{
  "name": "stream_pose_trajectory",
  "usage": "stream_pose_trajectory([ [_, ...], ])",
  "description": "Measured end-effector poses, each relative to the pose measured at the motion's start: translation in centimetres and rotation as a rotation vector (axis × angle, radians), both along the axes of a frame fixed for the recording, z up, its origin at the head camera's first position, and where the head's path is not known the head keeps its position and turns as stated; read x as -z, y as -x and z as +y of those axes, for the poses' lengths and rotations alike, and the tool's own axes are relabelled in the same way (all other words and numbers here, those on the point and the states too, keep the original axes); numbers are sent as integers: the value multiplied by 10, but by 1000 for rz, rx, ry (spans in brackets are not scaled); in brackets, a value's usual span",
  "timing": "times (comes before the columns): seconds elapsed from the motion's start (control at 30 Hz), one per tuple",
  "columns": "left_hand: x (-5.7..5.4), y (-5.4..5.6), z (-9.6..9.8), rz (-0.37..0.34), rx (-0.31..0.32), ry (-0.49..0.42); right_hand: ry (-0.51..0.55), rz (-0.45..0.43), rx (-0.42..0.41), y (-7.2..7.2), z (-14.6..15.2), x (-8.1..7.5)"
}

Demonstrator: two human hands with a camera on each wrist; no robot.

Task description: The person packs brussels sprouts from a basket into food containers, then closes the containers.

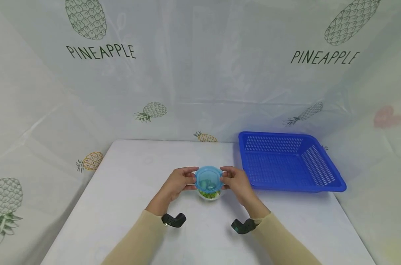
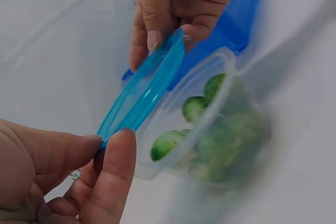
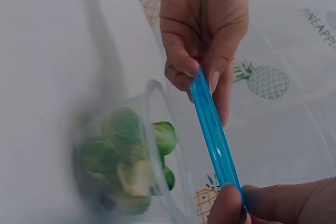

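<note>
A round, translucent blue lid [image 1: 208, 173] is held between both hands, above a clear plastic bowl [image 3: 152, 108]. My left hand [image 1: 178, 182] pinches the lid's left edge between thumb and fingers. At the opposite edge, my right hand [image 1: 236, 182] pinches it the same way. Inside the bowl lie several green Brussels sprouts [image 2: 220, 140], seen through its wall in both wrist views. In the left wrist view the lid [image 2: 142, 90] is tilted and apart from the bowl's rim. From the head view the lid covers most of the bowl.
A blue perforated plastic basket [image 1: 270, 165] stands at the back right of the white table [image 1: 147, 158], close to the right hand. Behind the table hangs a pale sheet [image 1: 213, 73] printed with pineapples. Each wrist wears a black device [image 1: 174, 220].
</note>
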State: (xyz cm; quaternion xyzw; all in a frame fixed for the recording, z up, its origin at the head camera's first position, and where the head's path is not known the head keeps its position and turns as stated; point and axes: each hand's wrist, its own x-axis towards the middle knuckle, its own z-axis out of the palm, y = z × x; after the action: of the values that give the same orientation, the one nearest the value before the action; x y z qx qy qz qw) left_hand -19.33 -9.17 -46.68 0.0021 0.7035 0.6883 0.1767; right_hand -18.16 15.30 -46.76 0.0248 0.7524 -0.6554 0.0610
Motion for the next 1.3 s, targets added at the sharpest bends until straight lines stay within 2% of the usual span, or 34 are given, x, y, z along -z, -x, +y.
stream_pose_trajectory([
  [0.37,12,-8,6,82,-17,97,-54,38,52,-8,-4,15],
  [0.6,12,-9,9,111,-46,153,-81,38,68,-7,-5,19],
  [0.97,11,-12,14,164,-48,270,-130,51,79,-8,-5,20],
  [1.3,11,-11,17,165,-49,324,-180,49,101,-10,-5,22],
])
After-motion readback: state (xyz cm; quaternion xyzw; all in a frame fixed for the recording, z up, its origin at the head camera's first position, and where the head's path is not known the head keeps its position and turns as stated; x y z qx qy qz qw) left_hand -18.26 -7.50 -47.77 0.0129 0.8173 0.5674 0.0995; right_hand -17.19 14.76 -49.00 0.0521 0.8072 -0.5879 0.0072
